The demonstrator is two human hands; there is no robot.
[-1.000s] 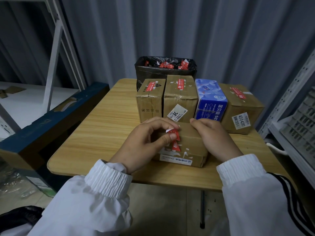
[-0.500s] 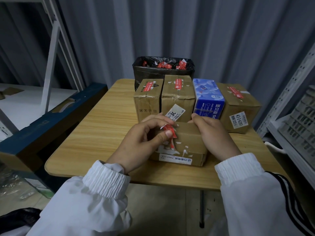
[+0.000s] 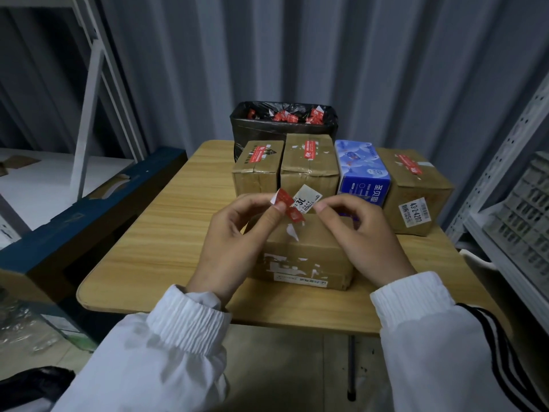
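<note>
- a small wooden table (image 3: 154, 233) stands before a grey corrugated wall.
- the left hand (image 3: 237, 233) pinches a red sticker (image 3: 286, 205) between thumb and forefinger, above the far edge of a cardboard box (image 3: 309, 251).
- the right hand (image 3: 365, 239) curls its fingers over the box's far right corner; whether it grips anything, cannot tell.
- the box lies by the table's near edge.
- a blue tissue box (image 3: 362, 171) stands towards the far edge.

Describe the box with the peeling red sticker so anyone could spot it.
On the table, a row of boxes stands before a bin. The cardboard box lies alone in front, below the right hand. Only its red sticker is lifted, pinched by the left hand's fingers.
</note>
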